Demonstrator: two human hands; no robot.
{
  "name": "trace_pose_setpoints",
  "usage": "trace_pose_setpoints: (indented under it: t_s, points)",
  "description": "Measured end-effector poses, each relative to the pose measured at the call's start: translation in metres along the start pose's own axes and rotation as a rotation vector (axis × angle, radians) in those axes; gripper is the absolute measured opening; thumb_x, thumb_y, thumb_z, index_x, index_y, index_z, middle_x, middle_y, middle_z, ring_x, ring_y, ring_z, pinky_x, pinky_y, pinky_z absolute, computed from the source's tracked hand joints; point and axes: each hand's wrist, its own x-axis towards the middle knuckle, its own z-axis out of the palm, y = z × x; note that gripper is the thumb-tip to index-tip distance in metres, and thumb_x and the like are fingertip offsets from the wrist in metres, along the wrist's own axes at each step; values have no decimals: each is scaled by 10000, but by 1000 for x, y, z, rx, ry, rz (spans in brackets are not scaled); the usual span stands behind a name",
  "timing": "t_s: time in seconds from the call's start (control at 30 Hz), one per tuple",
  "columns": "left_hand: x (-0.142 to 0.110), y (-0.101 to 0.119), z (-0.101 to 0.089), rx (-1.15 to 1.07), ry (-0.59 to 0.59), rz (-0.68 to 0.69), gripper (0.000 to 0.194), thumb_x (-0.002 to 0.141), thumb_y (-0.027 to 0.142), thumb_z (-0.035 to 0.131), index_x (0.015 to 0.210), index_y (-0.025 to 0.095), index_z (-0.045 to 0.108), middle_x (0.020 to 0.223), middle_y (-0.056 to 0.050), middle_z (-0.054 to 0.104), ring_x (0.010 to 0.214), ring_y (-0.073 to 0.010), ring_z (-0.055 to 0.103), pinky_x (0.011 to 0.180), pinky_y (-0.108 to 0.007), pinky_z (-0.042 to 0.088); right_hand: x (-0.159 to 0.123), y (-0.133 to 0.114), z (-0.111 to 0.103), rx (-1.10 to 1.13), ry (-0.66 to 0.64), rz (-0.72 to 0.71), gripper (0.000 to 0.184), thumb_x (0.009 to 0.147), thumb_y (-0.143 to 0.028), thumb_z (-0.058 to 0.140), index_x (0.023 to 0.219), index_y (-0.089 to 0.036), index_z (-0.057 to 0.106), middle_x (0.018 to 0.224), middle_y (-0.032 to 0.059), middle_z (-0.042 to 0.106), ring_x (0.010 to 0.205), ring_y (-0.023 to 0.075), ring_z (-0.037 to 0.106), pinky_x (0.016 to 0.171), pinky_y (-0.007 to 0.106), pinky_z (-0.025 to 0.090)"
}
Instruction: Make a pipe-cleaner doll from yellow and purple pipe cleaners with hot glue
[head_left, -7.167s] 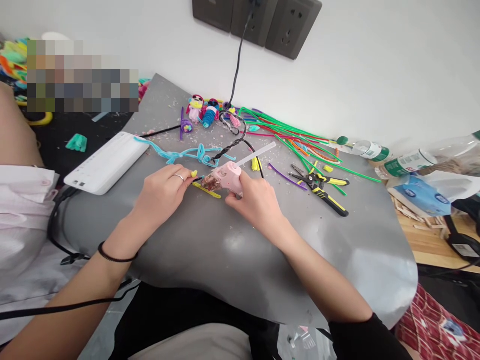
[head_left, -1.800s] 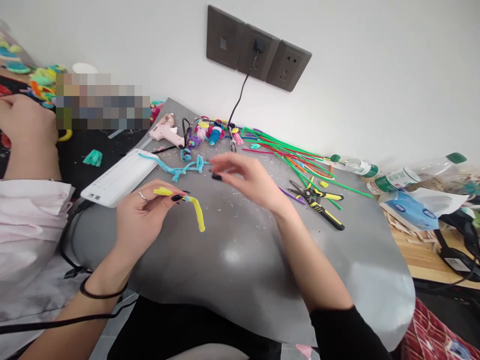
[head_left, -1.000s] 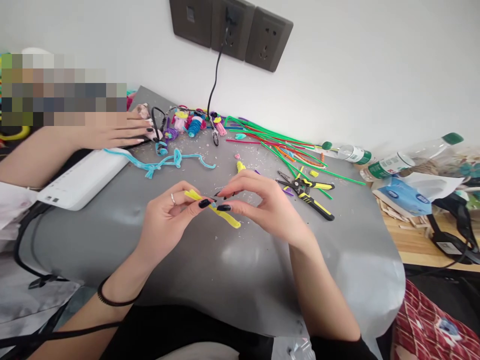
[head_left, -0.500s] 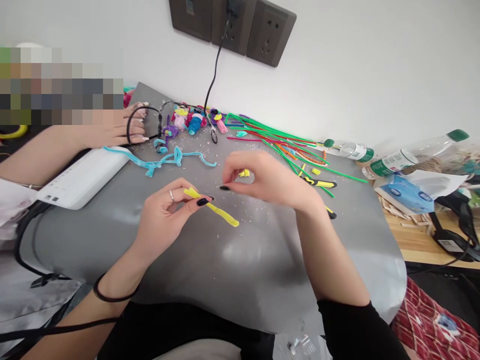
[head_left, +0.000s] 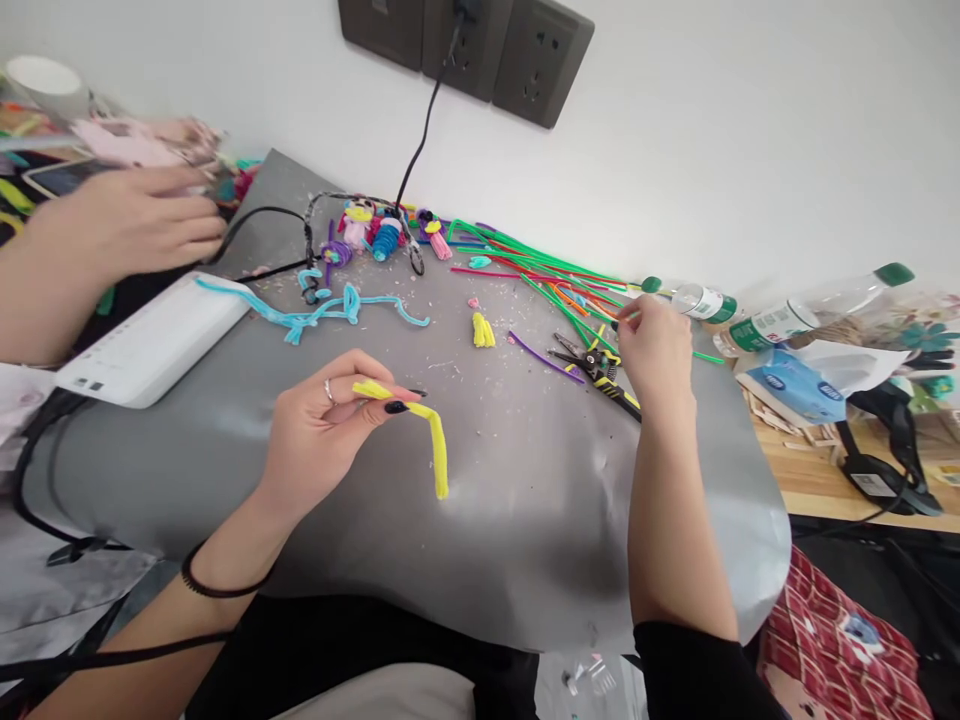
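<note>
My left hand [head_left: 330,425] pinches a yellow pipe cleaner [head_left: 439,455] between thumb and fingers. Its free end bends sharply down over the grey table. My right hand [head_left: 656,345] is at the right side, over the heap of pipe cleaners [head_left: 540,268], with its fingers drawn together; anything between them is hidden. Just left of that hand lie black and yellow pliers [head_left: 596,368], partly covered by it. A purple pipe cleaner [head_left: 544,358] rests beside the pliers. Between my hands sits a small yellow pipe-cleaner bundle [head_left: 484,331].
Small pipe-cleaner figures [head_left: 358,222] and a twisted light-blue pipe cleaner [head_left: 350,305] lie at the back left. Another person's hand [head_left: 142,225] is beyond a white box-shaped device [head_left: 154,345]. Plastic bottles [head_left: 780,325] and a tissue pack [head_left: 799,385] stand at right.
My right hand has moved right, from near the yellow pipe cleaner to the pipe-cleaner heap. The yellow pipe cleaner now bends downward. The other person's hand has shifted left.
</note>
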Motion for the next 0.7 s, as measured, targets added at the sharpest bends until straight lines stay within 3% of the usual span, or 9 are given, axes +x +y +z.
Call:
trace_pose_setpoints:
  t_s: [0.07,0.13,0.27,0.37,0.5,0.7]
  points:
    - [-1,2,1,-41,-23,36,140,905,268,796,932,388,864,846,8,662,742,-132,639,693,-278,599,-21,-5,-3,128,28,-158,290,894,-120,495,1041,-189,735,955,130,734,910,292,684,922,472,524]
    - [-3,3,3,-86,-55,44,215,913,196,775,967,385,863,867,11,653,750,-124,632,694,-272,594,-47,-18,-9,304,-21,-283,229,915,-144,531,968,-190,748,861,93,742,797,249,683,846,420,551]
    - [-6,5,6,-189,-101,-22,252,905,162,782,962,395,863,890,8,644,775,-130,632,700,-283,584,-99,-50,-18,706,-368,-616,140,987,-265,682,1097,-205,745,982,68,774,857,194,721,768,313,576]
    - [-8,5,10,-238,-115,-41,136,888,246,819,911,370,869,844,-13,638,747,-146,625,650,-292,573,-124,-67,-17,915,-531,-736,311,915,-370,797,1180,-224,726,1050,63,783,953,192,735,790,294,588]
    - [-8,11,14,-211,-153,-36,67,894,322,819,880,365,868,824,-22,645,715,-146,624,610,-280,556,-136,-75,-7,1071,-465,-806,311,909,-419,774,1139,-215,731,1023,64,790,953,189,732,874,319,586]
    - [-6,21,14,-110,-190,-3,95,918,347,789,858,356,861,809,-19,668,669,-141,608,601,-279,521,-140,-76,-3,1082,-357,-849,229,951,-388,741,1077,-198,733,954,71,779,873,183,703,806,331,580]
